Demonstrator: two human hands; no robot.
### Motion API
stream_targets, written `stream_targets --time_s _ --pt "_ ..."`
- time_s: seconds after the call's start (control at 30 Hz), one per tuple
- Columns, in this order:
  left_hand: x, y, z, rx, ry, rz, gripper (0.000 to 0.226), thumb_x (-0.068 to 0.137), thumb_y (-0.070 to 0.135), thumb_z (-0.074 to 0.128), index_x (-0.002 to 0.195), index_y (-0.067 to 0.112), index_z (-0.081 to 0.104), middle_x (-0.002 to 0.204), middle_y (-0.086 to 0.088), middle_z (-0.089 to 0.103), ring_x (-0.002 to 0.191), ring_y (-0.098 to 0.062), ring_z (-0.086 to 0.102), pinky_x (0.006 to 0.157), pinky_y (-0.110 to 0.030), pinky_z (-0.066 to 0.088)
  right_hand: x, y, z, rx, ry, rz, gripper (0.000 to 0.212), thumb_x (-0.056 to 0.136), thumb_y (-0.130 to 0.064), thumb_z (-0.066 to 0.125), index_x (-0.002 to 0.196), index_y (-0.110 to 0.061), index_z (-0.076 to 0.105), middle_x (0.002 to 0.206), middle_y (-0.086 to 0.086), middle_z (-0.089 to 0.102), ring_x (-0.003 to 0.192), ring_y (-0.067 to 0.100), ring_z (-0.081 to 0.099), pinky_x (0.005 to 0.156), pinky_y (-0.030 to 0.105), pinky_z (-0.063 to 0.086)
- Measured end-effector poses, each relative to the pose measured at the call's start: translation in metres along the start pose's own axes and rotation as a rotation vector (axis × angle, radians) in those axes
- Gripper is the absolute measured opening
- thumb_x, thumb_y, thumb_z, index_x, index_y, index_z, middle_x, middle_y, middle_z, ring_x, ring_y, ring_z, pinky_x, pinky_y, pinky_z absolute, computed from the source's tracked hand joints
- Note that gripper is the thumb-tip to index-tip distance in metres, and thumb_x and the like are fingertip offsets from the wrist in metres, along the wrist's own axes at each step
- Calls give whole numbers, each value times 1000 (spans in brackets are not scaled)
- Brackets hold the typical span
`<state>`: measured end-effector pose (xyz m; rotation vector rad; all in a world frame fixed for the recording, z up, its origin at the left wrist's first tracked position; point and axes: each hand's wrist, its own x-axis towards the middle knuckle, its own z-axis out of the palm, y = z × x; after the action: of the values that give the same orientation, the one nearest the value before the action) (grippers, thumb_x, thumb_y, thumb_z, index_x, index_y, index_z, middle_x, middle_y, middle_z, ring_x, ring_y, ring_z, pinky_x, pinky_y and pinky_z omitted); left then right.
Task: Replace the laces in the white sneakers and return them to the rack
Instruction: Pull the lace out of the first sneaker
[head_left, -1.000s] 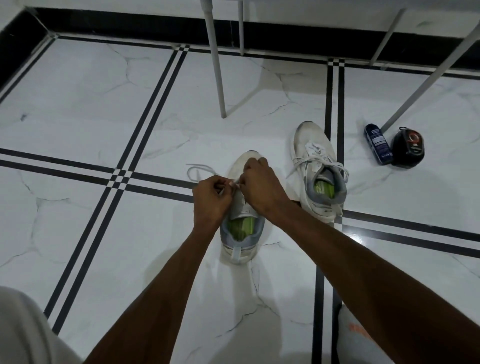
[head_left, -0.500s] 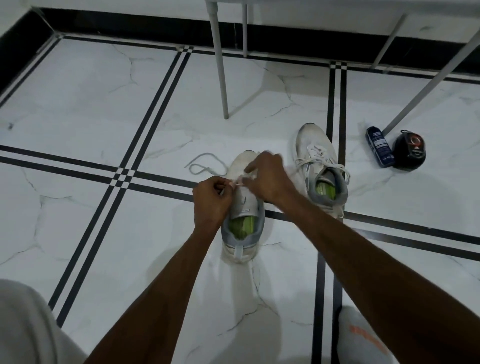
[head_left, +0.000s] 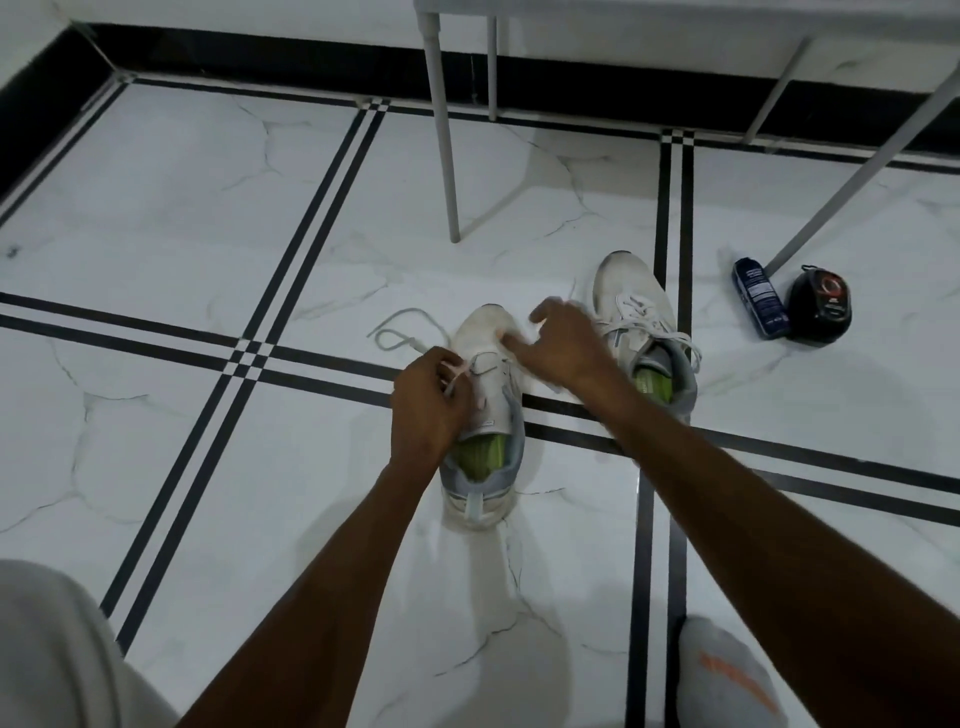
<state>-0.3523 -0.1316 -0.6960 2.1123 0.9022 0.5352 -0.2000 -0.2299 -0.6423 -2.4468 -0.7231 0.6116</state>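
Note:
A white sneaker (head_left: 485, 415) with a green insole stands on the floor in front of me, toe pointing away. My left hand (head_left: 428, 402) pinches a white lace end at its left eyelets. The loose lace (head_left: 400, 335) loops over the floor to the left of the toe. My right hand (head_left: 558, 345) hovers above the toe's right side, blurred, with fingers spread and nothing in it. A second white sneaker (head_left: 641, 332), laced, stands just to the right, partly behind my right wrist.
A dark blue bottle (head_left: 759, 299) and a round black tin (head_left: 820, 307) lie on the floor at the right. Grey metal rack legs (head_left: 444, 130) rise at the back. My sock (head_left: 727, 675) shows at the bottom right, light clothing at the bottom left.
My right hand has let go of the lace at the eyelets and moved up and right over the toe, fingers opening. The left hand stays at the left eyelets.

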Motion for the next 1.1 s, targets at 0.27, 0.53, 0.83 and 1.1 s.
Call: stream_targets --time_s 0.27,0.53,0.83,1.1 --pt "5 2 13 288 -279 134 40 91 5 54 125 20 70 119 -12 44 105 -30 53 81 -44 54 -13 3 35 -75 -83 4 23 82 -22 64 69 -12 48 78 11 56 69 26 52 51 24 31" --pt "10 6 15 104 -218 144 17 87 25 70 82 15 58 82 1 57 75 -15 54 65 -22 40 -14 17 40 -2 -72 -68 21 84 -20 63 81 -4 76 81 13 72 84 30 66 73 39 56" --pt "21 5 12 -171 -19 -136 35 89 11 71 120 12 55 100 -1 65 90 -12 63 80 -28 55 -12 24 36 45 -58 -28 21 80 -17 66 68 -1 73 70 16 69 74 30 67 67 39 57" --pt "28 23 15 592 -174 340 31 85 28 71 116 22 72 115 -2 68 110 -29 58 94 -44 35 -10 21 34 36 -76 -83 34 88 -27 65 58 -11 68 67 13 69 72 32 67 68 41 54"
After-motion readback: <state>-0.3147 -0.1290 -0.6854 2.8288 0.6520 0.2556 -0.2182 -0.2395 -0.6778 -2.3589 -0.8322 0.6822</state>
